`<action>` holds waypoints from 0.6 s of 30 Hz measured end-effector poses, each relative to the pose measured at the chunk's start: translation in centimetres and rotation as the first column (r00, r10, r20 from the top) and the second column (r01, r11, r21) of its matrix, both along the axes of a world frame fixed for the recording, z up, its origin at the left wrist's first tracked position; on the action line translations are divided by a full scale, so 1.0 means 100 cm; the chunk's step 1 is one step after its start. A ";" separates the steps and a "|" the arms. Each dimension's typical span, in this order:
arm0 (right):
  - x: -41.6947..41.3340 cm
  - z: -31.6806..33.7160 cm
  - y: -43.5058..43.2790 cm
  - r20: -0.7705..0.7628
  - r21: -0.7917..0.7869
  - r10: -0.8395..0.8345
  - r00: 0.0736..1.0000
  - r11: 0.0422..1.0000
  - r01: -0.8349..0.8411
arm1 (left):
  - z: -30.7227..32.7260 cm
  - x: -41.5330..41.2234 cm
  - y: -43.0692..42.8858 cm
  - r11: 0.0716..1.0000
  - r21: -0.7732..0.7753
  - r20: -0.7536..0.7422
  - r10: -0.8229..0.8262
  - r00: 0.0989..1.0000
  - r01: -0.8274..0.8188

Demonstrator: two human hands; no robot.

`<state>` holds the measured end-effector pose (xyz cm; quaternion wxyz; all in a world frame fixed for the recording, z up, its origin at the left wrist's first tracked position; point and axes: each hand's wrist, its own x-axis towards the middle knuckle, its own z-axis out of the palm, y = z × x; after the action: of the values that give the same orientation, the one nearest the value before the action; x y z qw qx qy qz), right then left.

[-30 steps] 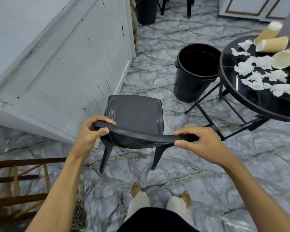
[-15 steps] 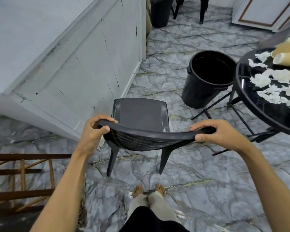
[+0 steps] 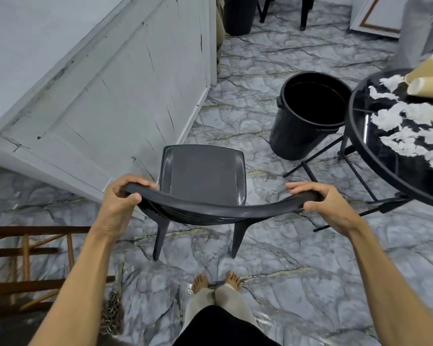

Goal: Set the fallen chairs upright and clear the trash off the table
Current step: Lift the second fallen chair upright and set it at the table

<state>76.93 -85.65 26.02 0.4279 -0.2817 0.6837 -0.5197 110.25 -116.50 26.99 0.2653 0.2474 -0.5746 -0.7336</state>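
A dark grey plastic chair (image 3: 203, 176) stands upright on the marble floor right in front of me. My left hand (image 3: 120, 203) grips the left end of its curved backrest and my right hand (image 3: 328, 206) grips the right end. At the right edge stands a round black table (image 3: 355, 136). On it lie crumpled white paper scraps (image 3: 395, 118) and tan paper cups (image 3: 428, 87) on their sides. A black trash bin (image 3: 308, 116) stands open on the floor between chair and table.
A white panelled wall (image 3: 98, 101) runs along the left, close to the chair. A brown wooden frame (image 3: 28, 258) lies at the lower left beside a chain. Another black bin (image 3: 238, 13) and dark chair legs (image 3: 305, 13) stand far back. My bare feet are just behind the chair.
Both hands kept their grip on the backrest while the chair came a little closer to me and sits squarer. My feet came together, and the view swung left, pushing the table towards the right edge.
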 end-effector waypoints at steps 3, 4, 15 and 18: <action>0.003 -0.010 0.000 0.093 -0.075 -0.072 0.993 0.994 0.079 | -0.001 0.000 0.001 1.000 -0.006 0.021 0.020 1.000 -0.020; 0.003 -0.014 -0.001 0.109 -0.093 -0.100 0.989 0.990 0.110 | -0.001 0.000 0.001 1.000 -0.009 0.025 0.029 0.999 -0.029; 0.003 -0.013 -0.024 0.237 -0.310 -0.176 0.955 0.918 0.246 | 0.012 -0.017 0.004 0.991 -0.113 0.019 0.080 0.997 -0.077; 0.003 -0.006 -0.026 0.231 -0.349 -0.168 0.958 0.905 0.243 | 0.017 -0.022 -0.006 0.995 -0.081 0.006 0.064 0.998 -0.063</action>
<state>77.27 -88.29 25.44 0.3742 -0.2316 0.5525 -0.7079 108.04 -117.09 28.72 0.2959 0.2578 -0.5966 -0.7001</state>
